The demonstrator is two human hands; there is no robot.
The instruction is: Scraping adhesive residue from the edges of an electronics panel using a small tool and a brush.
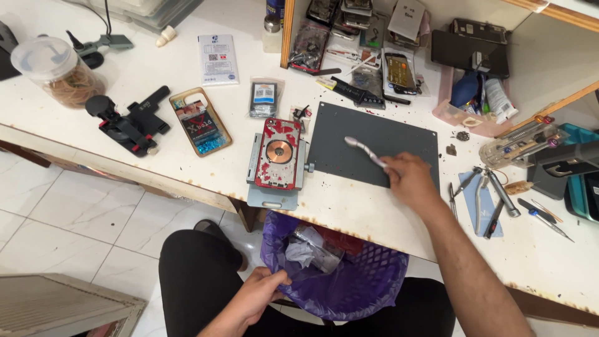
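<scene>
My right hand [412, 180] grips a small brush with a pale handle [365, 151] and holds it over a dark grey work mat [349, 134] on the white bench. My left hand [259, 294] is down below the bench edge, holding the rim of a purple plastic waste basket [368, 287] that has crumpled paper and scraps in it. Left of the mat, a phone with its red back exposed and a round copper coil [278, 153] is clamped in a metal holder [272, 196].
Tweezers and screwdrivers [493, 200] lie right of the mat. A phone case [201, 122], a black clamp tool [130, 122], a jar of rubber bands [57, 70] and small packets sit to the left. Parts boxes crowd the back. A pink tray [449, 111] stands at the back right.
</scene>
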